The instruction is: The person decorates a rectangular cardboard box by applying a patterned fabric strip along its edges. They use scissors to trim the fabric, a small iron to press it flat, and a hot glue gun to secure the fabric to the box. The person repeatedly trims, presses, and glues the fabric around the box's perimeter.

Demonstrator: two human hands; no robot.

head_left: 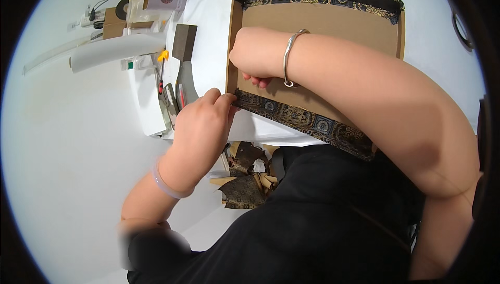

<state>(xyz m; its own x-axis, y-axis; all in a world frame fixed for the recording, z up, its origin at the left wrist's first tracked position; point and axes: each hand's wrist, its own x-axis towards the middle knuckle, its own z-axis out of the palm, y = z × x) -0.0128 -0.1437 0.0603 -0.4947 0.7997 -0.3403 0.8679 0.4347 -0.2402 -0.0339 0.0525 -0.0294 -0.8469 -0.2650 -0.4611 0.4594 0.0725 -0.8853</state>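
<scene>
A shallow brown cardboard box lies open in front of me. Dark blue-and-gold patterned covering lines its near wall and its far wall, while the left wall is bare brown board. My left hand pinches the box's near left corner from outside, fingertips on the wall's top edge. Inside the box, my right hand is closed with curled fingers, its knuckles at the left wall. That arm reaches across the box from the right. Whatever the right fingers hold, if anything, is hidden under the hand.
Left of the box lie a dark rectangular block, a red pen and a roll of white sheet. A black tape roll and cables are farther back. Below the table edge, patterned scraps sit in a heap.
</scene>
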